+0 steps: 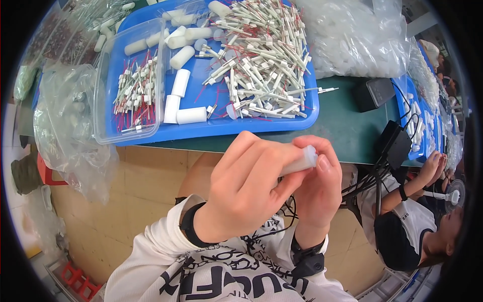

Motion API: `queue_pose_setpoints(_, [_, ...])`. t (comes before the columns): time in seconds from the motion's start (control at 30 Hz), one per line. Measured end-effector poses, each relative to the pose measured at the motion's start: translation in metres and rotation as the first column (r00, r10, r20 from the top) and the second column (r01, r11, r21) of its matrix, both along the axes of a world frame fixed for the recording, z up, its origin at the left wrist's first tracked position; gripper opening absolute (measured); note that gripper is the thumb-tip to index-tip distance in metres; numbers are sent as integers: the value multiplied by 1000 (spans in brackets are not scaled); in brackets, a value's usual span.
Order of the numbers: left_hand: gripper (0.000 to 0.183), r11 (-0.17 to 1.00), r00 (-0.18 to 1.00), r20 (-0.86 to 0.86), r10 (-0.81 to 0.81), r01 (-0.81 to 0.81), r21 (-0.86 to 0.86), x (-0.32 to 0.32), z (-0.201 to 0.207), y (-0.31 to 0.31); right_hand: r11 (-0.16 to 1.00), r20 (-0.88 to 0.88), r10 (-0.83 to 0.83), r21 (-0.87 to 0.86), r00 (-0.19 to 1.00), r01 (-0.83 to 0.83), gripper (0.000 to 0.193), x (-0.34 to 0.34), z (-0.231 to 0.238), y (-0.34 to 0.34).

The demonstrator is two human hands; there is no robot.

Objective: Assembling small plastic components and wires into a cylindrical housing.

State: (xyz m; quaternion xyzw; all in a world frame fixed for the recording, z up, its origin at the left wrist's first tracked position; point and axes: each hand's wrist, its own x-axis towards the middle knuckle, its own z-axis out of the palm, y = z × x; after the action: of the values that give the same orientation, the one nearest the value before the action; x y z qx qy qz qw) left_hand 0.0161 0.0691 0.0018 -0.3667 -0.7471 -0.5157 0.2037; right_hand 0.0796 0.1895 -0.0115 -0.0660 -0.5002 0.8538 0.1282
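Note:
My left hand (251, 181) is wrapped round a white cylinder (302, 162) with a pale translucent cap at its end. Facing it, my right hand (319, 183) pinches at the capped end with thumb and forefinger; whether a small piece sits between those fingertips cannot be made out. Both hands are held in front of the table's near edge, over my lap. Beyond them lies a blue tray (201, 132) with a heap of thin white sticks with red wires (266, 60). Several white cylinders (192, 115) lie in the tray's left half.
A clear plastic box (103, 118) with more wired sticks stands in the tray's left side. Crumpled plastic bags (68, 121) hang at the left; a large filled bag (352, 40) lies at the back right. A black box (373, 94) and cables sit right. Another person (407, 216) works at far right.

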Motion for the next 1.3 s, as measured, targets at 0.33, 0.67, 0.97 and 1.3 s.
queue_pose_setpoints(0.33, [35,996,992,-89,-87,90,30,-4,0,-6,977,-156,67,-189,986,-97,40,3,-13,-4])
queue_pose_setpoints(0.67, [40,958,927,245,-282,285,26,-9,44,-74,968,-157,-55,233,986,91,39,-5,-4,-14])
queue_pose_setpoints(0.97, [25,509,560,128,-819,603,615,52,91,-239,920,-207,243,360,948,-157,35,-38,37,-65])
queue_pose_setpoints(1.3, [23,443,521,10,-854,716,540,56,98,-228,842,-99,384,447,918,-303,35,-42,36,-98])
